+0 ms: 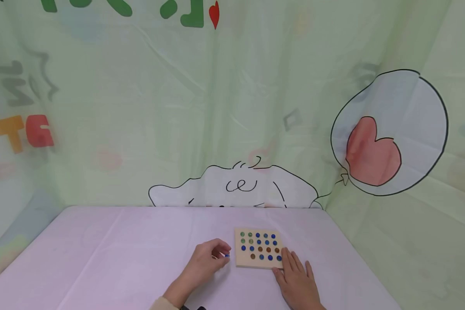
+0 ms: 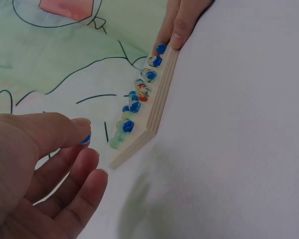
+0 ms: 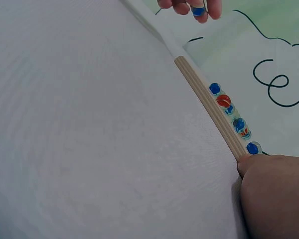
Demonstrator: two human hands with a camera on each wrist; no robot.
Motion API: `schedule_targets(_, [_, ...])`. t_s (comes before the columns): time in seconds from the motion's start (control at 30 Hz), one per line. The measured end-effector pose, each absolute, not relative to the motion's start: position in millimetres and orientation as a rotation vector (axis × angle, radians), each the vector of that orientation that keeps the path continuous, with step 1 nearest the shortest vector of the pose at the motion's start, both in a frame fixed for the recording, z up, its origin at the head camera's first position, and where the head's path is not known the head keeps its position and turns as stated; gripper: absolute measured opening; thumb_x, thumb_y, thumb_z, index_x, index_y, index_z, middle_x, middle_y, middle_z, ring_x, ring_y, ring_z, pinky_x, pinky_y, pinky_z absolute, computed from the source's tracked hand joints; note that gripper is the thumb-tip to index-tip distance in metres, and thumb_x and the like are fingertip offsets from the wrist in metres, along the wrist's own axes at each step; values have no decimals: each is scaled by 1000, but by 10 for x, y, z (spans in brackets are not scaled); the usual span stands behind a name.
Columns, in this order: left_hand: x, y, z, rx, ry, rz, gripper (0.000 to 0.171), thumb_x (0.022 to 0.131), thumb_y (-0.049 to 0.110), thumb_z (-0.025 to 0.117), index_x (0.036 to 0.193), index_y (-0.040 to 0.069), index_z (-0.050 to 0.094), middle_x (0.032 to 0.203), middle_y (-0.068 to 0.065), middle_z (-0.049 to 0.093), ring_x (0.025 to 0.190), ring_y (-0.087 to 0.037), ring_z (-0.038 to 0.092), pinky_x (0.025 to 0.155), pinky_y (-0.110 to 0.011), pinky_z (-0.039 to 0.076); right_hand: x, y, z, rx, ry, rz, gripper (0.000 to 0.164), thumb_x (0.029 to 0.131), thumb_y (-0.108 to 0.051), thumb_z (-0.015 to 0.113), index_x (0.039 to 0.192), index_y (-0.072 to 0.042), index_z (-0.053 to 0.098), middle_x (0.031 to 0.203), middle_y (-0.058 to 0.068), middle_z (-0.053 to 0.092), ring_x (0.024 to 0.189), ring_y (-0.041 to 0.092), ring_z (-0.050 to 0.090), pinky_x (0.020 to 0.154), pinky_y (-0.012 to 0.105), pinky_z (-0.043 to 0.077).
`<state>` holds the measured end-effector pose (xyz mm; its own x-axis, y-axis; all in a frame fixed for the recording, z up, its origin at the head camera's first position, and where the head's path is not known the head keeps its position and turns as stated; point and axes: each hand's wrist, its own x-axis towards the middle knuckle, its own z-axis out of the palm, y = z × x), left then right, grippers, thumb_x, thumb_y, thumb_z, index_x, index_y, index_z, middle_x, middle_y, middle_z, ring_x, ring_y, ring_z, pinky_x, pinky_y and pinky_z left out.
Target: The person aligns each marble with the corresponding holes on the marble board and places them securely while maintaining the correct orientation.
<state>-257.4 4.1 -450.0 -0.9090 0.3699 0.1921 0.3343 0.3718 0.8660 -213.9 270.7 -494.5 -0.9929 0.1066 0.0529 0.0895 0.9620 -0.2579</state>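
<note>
A blue marble (image 1: 227,255) is pinched between the thumb and fingertips of my left hand (image 1: 206,260), just off the board's left side. The same marble (image 2: 85,139) shows partly in the left wrist view, mostly covered by the thumb. Flat on the table lies a square wooden board (image 1: 244,263) bearing rows of glass marbles in green, blue and brownish red. Its near left corner is bare wood. My right hand (image 1: 299,282) rests against the board's near right corner, fingers extended along the right side and thumb at the front edge.
A pale cloth covers the table (image 1: 120,258). Behind it hangs a light green curtain (image 1: 170,107) with a drawn figure and a balloon (image 1: 414,116). Small dark objects (image 1: 201,308) peek in at the bottom edge near the left sleeve (image 1: 163,304).
</note>
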Motion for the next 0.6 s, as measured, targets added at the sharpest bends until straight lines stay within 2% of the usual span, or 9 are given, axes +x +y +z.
schedule_targets(0.27, [-2647, 178, -4487, 627, 2554, 1650, 20, 85, 9, 74, 104, 7, 69, 94, 2, 70, 83, -10, 61, 71, -19, 51, -2136, 2697, -4934, -155, -3050, 406, 74, 103, -43, 43, 154, 4, 21, 160, 24, 26, 148, 45, 18, 116, 69, 2])
schedule_targets(0.6, [-2711, 331, -4506, 659, 2503, 1674, 18, 85, 7, 73, 102, 5, 68, 95, -1, 70, 83, -9, 62, 72, -19, 52, -2139, 2704, -4947, -148, -3046, 403, 73, 102, -42, 44, 155, 3, 20, 161, 22, 25, 149, 45, 17, 116, 69, 1])
